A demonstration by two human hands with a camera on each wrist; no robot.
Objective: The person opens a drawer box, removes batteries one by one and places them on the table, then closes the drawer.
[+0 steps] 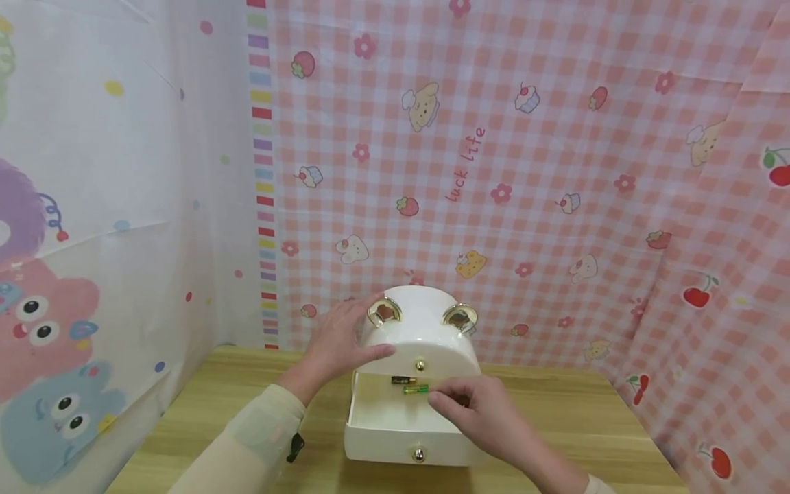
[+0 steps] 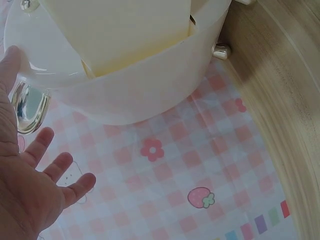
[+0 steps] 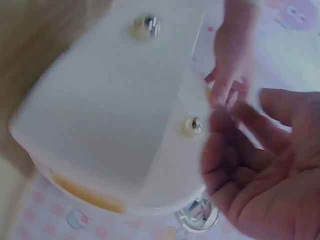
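Note:
A white rounded drawer box [image 1: 421, 326] with gold ear-shaped trims and round gold knobs stands on the table. Its lower drawer [image 1: 376, 412] is pulled out. Inside lie a black battery [image 1: 404, 380] and a green battery [image 1: 415, 389], side by side toward the back. My left hand [image 1: 339, 339] rests against the box's upper left side, thumb on the front and fingers spread, as the left wrist view [image 2: 37, 187] also shows. Over the drawer's right side hovers my right hand [image 1: 484, 415], fingers loosely bent; in the right wrist view nothing shows between its thumb and fingers.
The wood-grain table [image 1: 555, 412] extends around the box. A pink checked cloth [image 1: 494, 226] hangs close behind it, and a white cartoon-print cloth [image 1: 142, 274] hangs on the left. A black strap end [image 1: 295, 447] dangles by the left sleeve.

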